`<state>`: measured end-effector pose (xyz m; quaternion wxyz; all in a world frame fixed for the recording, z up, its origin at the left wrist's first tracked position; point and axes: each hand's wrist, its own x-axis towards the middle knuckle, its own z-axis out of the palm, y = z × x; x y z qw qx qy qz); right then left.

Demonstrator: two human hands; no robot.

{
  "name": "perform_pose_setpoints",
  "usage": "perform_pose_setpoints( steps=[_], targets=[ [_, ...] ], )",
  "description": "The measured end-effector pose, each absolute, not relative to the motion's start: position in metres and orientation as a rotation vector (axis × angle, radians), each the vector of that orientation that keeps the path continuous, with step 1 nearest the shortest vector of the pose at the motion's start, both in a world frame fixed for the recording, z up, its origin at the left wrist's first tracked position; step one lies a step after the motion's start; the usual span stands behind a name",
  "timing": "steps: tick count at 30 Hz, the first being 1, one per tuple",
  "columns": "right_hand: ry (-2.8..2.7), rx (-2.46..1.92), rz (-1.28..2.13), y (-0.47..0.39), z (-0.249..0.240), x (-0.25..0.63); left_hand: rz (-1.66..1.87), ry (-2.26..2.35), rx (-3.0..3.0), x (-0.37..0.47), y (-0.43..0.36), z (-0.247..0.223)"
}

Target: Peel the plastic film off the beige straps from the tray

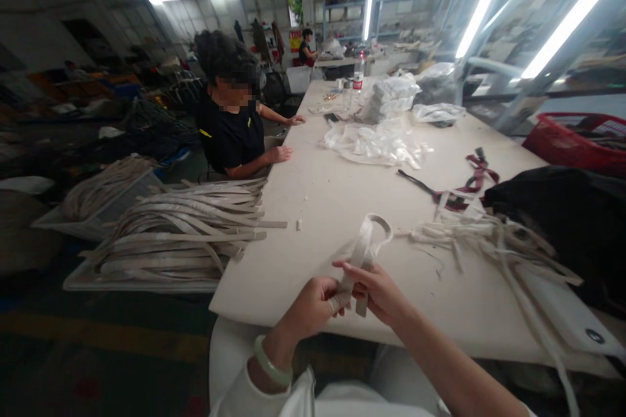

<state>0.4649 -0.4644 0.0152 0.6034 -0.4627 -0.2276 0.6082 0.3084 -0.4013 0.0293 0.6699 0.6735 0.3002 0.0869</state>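
Observation:
Both my hands hold one cream fabric strap [368,242] folded into a loop above the near edge of the white table [332,189]. My left hand [313,306], with a green bangle on the wrist, pinches the strap's lower end. My right hand [379,290] grips the strap just beside it, fingers pointing left. The loop's top stands up over the table. To my right lies a loose heap of similar cream straps [489,241].
A big stack of cream straps [186,228] rests on a tray at the table's left. A person in a black shirt [229,124] sits at the left side. Clear plastic bags [376,143], dark red strips [472,179], black cloth [562,215], a red basket [577,140].

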Motion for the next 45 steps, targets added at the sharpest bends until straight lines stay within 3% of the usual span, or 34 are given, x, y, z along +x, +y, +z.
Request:
perform_pose_setpoints(
  steps=[4,17,23,29,34,38,45],
  targets=[
    [-0.437,-1.180,1.220,-0.463,0.011,0.466,-0.006,0.629,1.452,0.297,-0.405,0.022],
    [-0.782,-1.406,1.347,-0.477,-0.007,0.446,0.667,0.898,1.152,0.311,-0.409,-0.011],
    [-0.904,-1.381,1.447,-0.482,-0.033,0.430,0.653,0.874,0.837,0.320,-0.412,-0.021],
    [-1.093,-1.332,1.541,-0.502,-0.048,0.411,0.922,0.971,0.523,0.324,-0.395,-0.031],
    [-1.318,-1.534,1.661,-0.518,-0.047,0.422,0.764,0.935,0.438,0.314,-0.386,-0.033],
    [-1.573,-1.763,1.412,-0.511,-0.042,0.448,0.629,0.756,0.396,0.306,-0.389,-0.029],
    [-1.224,-1.484,1.298,-0.488,-0.041,0.462,0.735,0.768,0.635,0.298,-0.398,-0.041]
  ],
)
